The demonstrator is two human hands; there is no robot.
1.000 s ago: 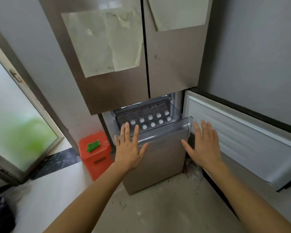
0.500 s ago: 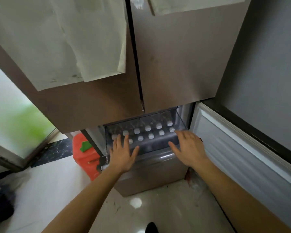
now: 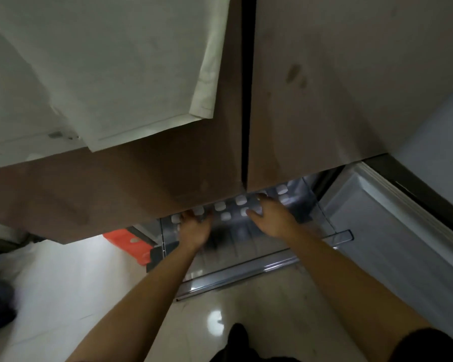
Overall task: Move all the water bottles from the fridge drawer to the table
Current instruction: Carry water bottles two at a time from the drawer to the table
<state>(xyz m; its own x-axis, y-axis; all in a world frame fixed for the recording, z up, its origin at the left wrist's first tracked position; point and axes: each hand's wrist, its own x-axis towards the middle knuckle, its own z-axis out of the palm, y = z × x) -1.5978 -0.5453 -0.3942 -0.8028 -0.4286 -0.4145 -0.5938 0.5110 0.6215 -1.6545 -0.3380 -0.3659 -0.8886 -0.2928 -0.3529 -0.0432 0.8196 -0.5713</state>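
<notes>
Now the left hand (image 3: 195,229) and right hand (image 3: 271,218) have moved past the fridge drawer (image 3: 338,235) rim, in among the white-capped water bottles (image 3: 220,205). The fridge door (image 3: 141,184) hides the left fingertips, and neither hand's grip can be told.

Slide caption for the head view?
Left hand and right hand reach among white-capped water bottles in the open fridge drawer.
</notes>
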